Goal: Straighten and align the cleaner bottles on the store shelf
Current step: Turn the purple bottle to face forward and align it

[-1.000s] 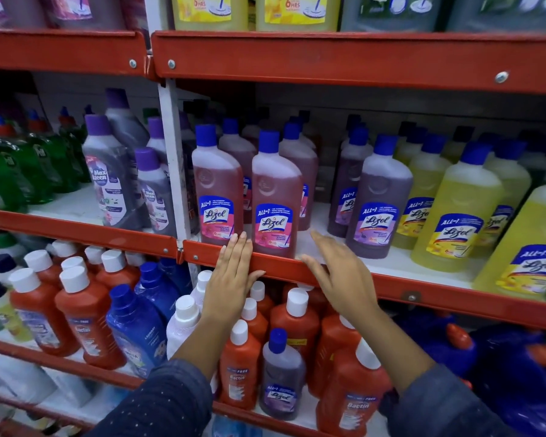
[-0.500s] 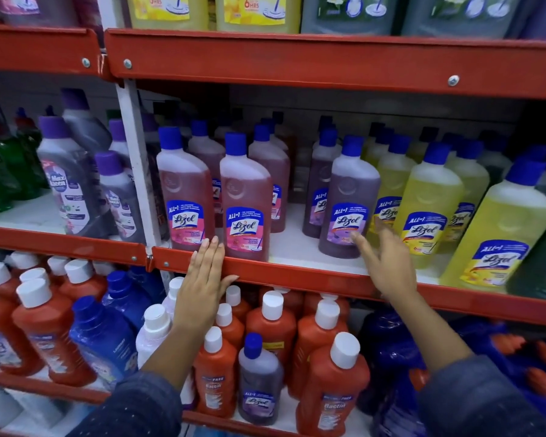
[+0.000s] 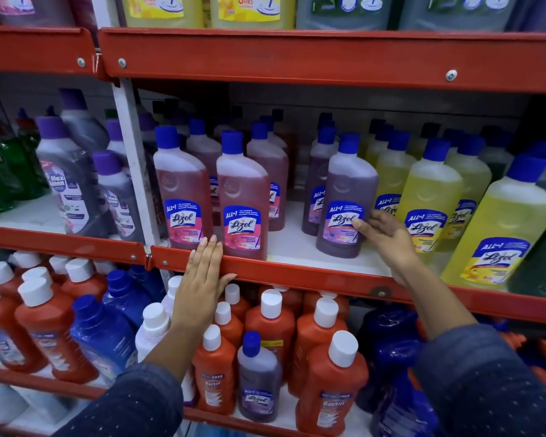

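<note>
On the middle shelf stand rows of blue-capped Lizol bottles: two pink ones in front (image 3: pixel 243 190) (image 3: pixel 180 184), a purple one (image 3: pixel 347 184) right of a gap, then yellow ones (image 3: pixel 429 190). My right hand (image 3: pixel 388 238) grips the front purple bottle low on its right side, thumb on the label and fingers round the side. The bottle stands upright, set back a little from the red shelf edge (image 3: pixel 297 275). My left hand (image 3: pixel 202 279) lies flat and open on that edge, fingertips just below the two pink bottles.
Grey purple-capped bottles (image 3: pixel 67 184) and green ones (image 3: pixel 0 171) fill the left bay behind a white upright post (image 3: pixel 133 159). Below stand orange Bactin bottles (image 3: pixel 331 383), blue bottles (image 3: pixel 104 335) and one stray purple Lizol bottle (image 3: pixel 257 380). Large refill packs sit on the top shelf.
My right hand left the shelf edge, rose to the right and took hold of the front purple bottle. My left hand stayed flat on the edge. The view shifted right.
</note>
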`<state>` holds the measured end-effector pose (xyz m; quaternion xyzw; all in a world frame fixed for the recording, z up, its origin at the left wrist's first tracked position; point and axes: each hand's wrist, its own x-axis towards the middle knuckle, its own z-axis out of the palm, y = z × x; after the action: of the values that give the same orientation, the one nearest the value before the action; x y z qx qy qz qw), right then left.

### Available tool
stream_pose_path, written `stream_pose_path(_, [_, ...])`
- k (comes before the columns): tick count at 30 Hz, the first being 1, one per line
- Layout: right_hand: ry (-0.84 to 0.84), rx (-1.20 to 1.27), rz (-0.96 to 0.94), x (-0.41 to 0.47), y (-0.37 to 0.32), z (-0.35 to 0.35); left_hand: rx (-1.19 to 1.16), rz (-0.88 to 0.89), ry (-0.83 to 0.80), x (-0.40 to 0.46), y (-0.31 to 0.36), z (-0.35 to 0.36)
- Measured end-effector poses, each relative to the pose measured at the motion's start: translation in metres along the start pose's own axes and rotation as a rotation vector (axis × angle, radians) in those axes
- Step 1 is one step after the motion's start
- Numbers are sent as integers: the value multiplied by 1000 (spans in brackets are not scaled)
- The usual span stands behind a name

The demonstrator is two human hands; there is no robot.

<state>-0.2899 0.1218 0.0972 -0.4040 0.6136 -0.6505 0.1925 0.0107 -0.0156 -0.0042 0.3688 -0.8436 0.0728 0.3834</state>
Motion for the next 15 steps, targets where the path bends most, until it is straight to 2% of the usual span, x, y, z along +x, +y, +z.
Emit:
stream_pose_path(9, [-100,-4,-35,-19,-1,0,-10,-8,-6,0,1,-1])
stream_pose_path(15, [-88,5,-18,-35,-3,3,-4,-23,-25,-1,0,-1])
